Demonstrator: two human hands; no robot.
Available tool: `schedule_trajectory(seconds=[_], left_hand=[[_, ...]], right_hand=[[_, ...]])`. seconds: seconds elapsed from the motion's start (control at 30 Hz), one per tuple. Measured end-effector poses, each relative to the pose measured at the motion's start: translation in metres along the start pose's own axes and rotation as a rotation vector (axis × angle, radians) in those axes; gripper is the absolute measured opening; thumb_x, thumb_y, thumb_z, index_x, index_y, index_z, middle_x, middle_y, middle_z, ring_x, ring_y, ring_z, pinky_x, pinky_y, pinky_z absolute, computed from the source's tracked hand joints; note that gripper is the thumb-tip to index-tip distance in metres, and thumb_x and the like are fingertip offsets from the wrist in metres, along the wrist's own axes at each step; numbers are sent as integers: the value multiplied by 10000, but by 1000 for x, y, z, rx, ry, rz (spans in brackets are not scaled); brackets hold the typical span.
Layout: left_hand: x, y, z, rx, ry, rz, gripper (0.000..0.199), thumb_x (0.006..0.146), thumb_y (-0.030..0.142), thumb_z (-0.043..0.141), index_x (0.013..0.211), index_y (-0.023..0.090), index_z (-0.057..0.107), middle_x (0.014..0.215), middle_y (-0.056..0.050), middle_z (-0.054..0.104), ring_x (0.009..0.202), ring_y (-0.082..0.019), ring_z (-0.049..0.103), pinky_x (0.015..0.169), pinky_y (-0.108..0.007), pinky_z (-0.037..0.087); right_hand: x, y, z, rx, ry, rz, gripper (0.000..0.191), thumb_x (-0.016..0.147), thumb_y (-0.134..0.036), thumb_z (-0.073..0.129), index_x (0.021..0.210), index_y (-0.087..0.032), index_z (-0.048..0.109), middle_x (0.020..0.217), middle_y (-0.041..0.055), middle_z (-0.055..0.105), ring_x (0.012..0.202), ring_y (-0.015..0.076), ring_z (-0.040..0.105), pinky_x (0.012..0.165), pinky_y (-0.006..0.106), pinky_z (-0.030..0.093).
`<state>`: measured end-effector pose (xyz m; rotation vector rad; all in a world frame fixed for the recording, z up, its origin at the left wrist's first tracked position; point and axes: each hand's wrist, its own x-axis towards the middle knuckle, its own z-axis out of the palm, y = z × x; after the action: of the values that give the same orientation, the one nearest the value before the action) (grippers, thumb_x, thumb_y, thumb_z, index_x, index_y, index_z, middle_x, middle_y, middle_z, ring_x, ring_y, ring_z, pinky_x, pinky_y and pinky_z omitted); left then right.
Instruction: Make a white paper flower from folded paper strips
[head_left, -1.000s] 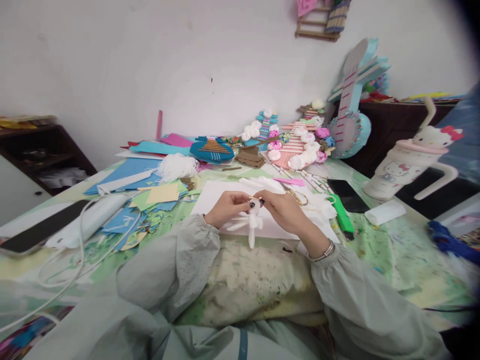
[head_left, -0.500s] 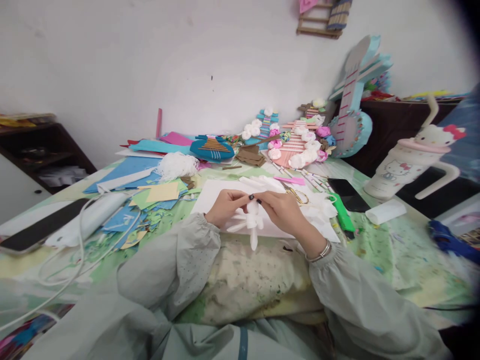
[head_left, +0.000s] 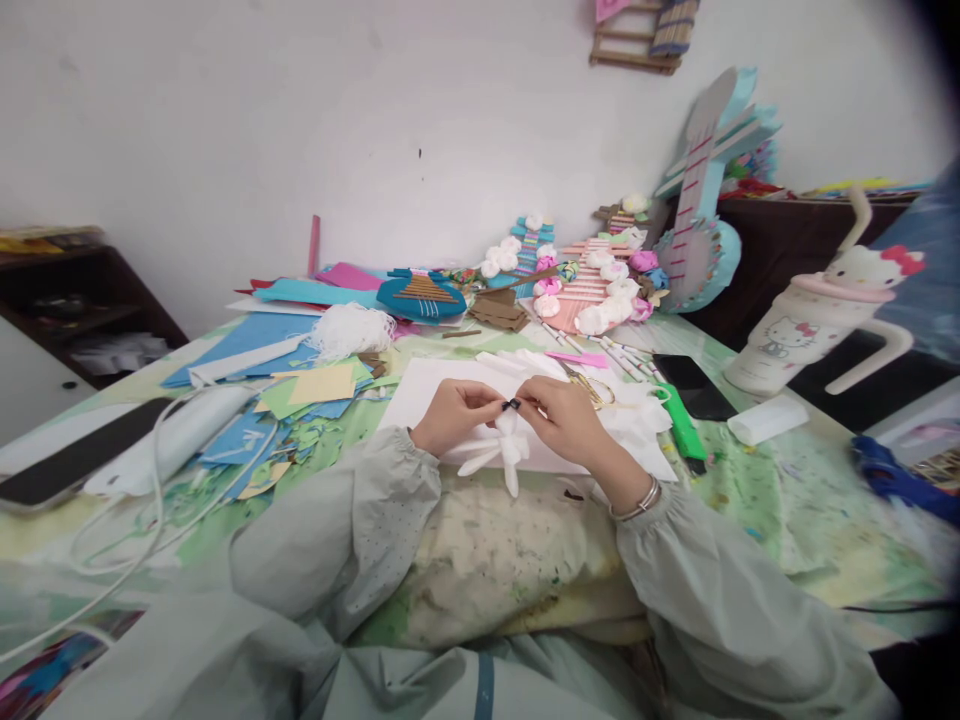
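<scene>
A small white figure [head_left: 511, 450] with several long limbs hangs between my hands, above the front edge of a white sheet [head_left: 411, 385]. My left hand [head_left: 459, 414] pinches its top from the left, fingers closed. From the right, my right hand [head_left: 561, 416] pinches the same spot, its fingertips touching those of my left hand. The fingertips hide what exactly lies between them. Gold-handled scissors [head_left: 600, 392] and crumpled white paper [head_left: 637, 425] lie just beyond my right hand.
Coloured paper scraps [head_left: 322, 385], white string [head_left: 352, 332] and a white cable lie left. On the right are a green tool [head_left: 682, 425], a phone [head_left: 694, 387], a white roll [head_left: 768, 422] and a large cup [head_left: 814, 325]. Paper crafts [head_left: 592, 285] stand along the wall.
The white figure has turned and tilted a little, its limbs now pointing down and left. My fingertips have shifted slightly at its top, with my right fingers more curled.
</scene>
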<state>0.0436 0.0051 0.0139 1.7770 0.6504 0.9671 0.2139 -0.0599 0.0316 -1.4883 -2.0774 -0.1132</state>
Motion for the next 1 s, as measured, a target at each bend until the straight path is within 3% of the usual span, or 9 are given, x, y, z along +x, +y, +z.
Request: schedule_trajectory(seconds=[0.37, 0.73, 1.0], left_hand=[[-3, 4, 0, 119, -49, 120, 301, 770, 286, 560, 523, 115, 584, 529, 25, 485, 532, -73, 409, 534, -206, 328], [-4, 7, -2, 127, -78, 157, 323, 773, 284, 578, 496, 120, 590, 503, 13, 516, 514, -79, 432, 528, -212, 331], [-3, 5, -2, 192, -43, 177, 280, 762, 297, 591, 549, 127, 652, 531, -10, 574, 527, -92, 479, 540, -217, 363]], right_hand=[[-2, 0, -2, 23, 17, -39, 90, 853, -207, 474, 834, -190, 560, 824, 23, 600, 722, 149, 531, 613, 258, 309], [-1, -2, -5, -87, 71, -167, 155, 891, -212, 435, 857, -183, 583, 820, 35, 583, 779, 165, 509, 677, 309, 263], [-1, -4, -5, -96, 44, -110, 218, 916, -256, 424, 791, -176, 584, 787, 21, 588, 787, 159, 503, 725, 338, 209]])
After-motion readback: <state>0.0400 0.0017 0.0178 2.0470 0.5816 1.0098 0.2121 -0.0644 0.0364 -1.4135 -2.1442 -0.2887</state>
